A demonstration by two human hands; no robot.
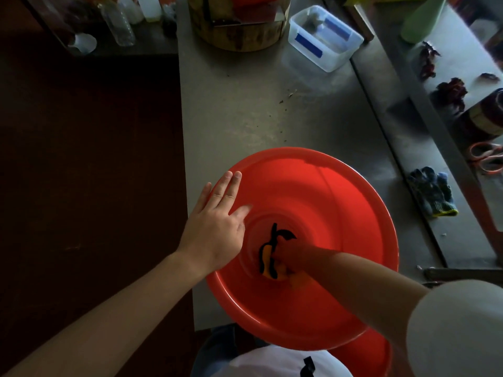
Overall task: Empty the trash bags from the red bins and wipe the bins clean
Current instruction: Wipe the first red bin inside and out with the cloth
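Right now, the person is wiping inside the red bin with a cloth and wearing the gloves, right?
No. The head view shows the gloves lying on the counter, not worn. The right hand does wipe inside the red bin with a cloth.

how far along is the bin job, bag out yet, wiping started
Done: no trash bag shows in the red bin; its bare walls are visible. In hand: the left hand lies flat on the rim while the right hand, deep inside, holds an orange cloth at the bottom. Left: a second red bin peeks out below; its state cannot be told.
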